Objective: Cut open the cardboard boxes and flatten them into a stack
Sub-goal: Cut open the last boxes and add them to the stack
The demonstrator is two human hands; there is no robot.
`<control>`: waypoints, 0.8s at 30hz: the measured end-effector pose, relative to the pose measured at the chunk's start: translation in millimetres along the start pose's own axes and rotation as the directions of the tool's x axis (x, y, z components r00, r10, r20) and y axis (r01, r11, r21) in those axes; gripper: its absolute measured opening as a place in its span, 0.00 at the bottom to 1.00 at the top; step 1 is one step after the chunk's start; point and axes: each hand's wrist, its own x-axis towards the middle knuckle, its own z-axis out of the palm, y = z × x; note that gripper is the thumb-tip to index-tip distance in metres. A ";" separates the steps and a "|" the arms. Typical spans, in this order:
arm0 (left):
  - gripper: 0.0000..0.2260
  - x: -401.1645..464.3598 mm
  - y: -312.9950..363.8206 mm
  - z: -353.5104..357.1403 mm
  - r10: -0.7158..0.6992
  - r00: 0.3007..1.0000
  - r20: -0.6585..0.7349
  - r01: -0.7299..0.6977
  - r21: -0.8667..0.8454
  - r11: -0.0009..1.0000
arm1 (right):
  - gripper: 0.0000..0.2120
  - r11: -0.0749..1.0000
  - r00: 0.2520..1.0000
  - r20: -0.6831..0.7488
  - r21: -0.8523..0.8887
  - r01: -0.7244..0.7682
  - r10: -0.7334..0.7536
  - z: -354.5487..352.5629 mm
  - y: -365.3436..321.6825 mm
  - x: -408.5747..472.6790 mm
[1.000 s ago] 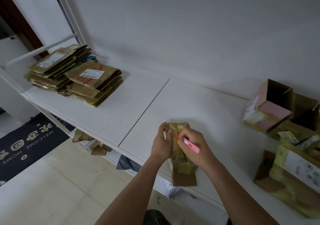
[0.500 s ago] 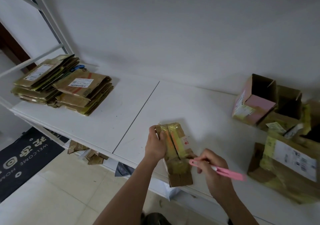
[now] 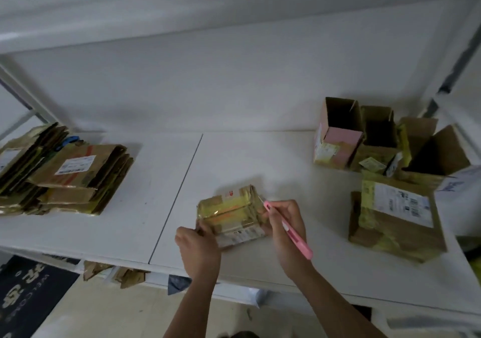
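I've turned the box (image 3: pixel 231 214) flat since a moment ago; my left hand (image 3: pixel 197 246) grips its near-left corner, my right hand (image 3: pixel 286 223) holds the cutter (image 3: pixel 289 229), tip at its right end. Stack (image 3: pixel 65 171) well left of it.

A white table (image 3: pixel 130 228) made of two panels meeting at a thin dark seam stands against a plain white wall (image 3: pixel 234 82) — a white metal frame (image 3: pixel 23 98) rises at its left end. Below its front edge lies pale tiled floor (image 3: pixel 104 311), and at the lower left a dark doormat (image 3: pixel 28 293) with pale lettering — partly cut off by the view.
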 end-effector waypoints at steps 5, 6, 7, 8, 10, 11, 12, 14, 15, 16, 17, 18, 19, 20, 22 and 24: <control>0.20 13.0 1.7 -1.3 0.544 0.784 0.299 -0.611 0.215 0.762 | 0.03 0.995 0.994 -0.060 0.044 -0.086 0.089 -11.5 14.0 11.6; 0.20 16.1 1.4 1.2 0.556 0.729 0.399 -0.654 0.167 0.738 | 0.04 0.995 0.993 -0.066 0.035 -0.092 0.094 -13.2 13.7 14.1; 0.20 18.4 0.7 1.9 0.553 0.689 0.469 -0.681 0.158 0.715 | 0.04 0.995 0.993 -0.067 0.019 -0.094 0.096 -14.3 12.8 17.2; 0.21 21.0 0.1 2.6 0.580 0.647 0.495 -0.724 0.161 0.670 | 0.04 0.996 0.994 -0.060 -0.004 -0.092 0.091 -14.7 11.5 21.2; 0.22 23.9 -2.6 4.4 0.650 0.571 0.501 -0.807 0.201 0.555 | 0.04 0.995 0.996 -0.026 -0.055 -0.085 0.084 -14.5 9.3 29.8; 0.25 24.1 -2.5 4.4 0.652 0.571 0.499 -0.811 0.221 0.541 | 0.03 0.993 0.996 -0.007 -0.075 -0.087 0.086 -14.5 8.3 33.7; 0.31 23.6 -1.6 3.8 0.606 0.603 0.519 -0.781 0.229 0.581 | 0.03 0.992 0.996 0.012 -0.093 -0.088 0.089 -14.6 7.5 36.8; 0.41 25.1 -3.2 4.6 0.489 0.662 0.568 -0.704 0.248 0.665 | 0.02 0.988 0.995 0.050 -0.133 -0.080 0.087 -15.1 7.6 40.9; 0.44 26.2 -4.3 5.2 0.484 0.665 0.568 -0.705 0.264 0.658 | 0.02 0.985 0.994 0.065 -0.152 -0.077 0.088 -15.4 8.3 42.5; 0.45 25.8 -3.8 4.8 0.482 0.663 0.572 -0.710 0.277 0.648 | 0.03 0.983 0.993 0.078 -0.170 -0.075 0.089 -15.7 9.2 43.3; 0.46 24.5 -2.4 3.7 0.479 0.662 0.577 -0.711 0.280 0.645 | 0.03 0.980 0.992 0.092 -0.186 -0.067 0.085 -15.7 9.9 44.0; 0.45 23.6 -0.5 2.4 0.475 0.662 0.580 -0.708 0.277 0.649 | 0.04 0.978 0.991 0.109 -0.204 -0.050 0.073 -15.7 10.5 44.3; 0.45 23.3 0.8 1.8 0.469 0.665 0.582 -0.705 0.280 0.652 | 0.04 0.974 0.990 0.128 -0.226 -0.027 0.057 -15.4 10.7 44.7; 0.44 23.3 0.7 2.0 0.463 0.668 0.582 -0.700 0.283 0.656 | 0.05 0.969 0.988 0.149 -0.249 -0.004 0.042 -15.1 10.5 44.7; 0.44 21.8 1.2 1.9 0.458 0.666 0.589 -0.704 0.293 0.647 | 0.05 0.955 0.982 0.187 -0.295 0.028 0.029 -15.2 9.2 46.8; 0.43 21.0 2.0 2.4 0.457 0.664 0.592 -0.708 0.302 0.638 | 0.05 0.944 0.976 0.213 -0.328 0.028 0.045 -16.2 7.5 50.9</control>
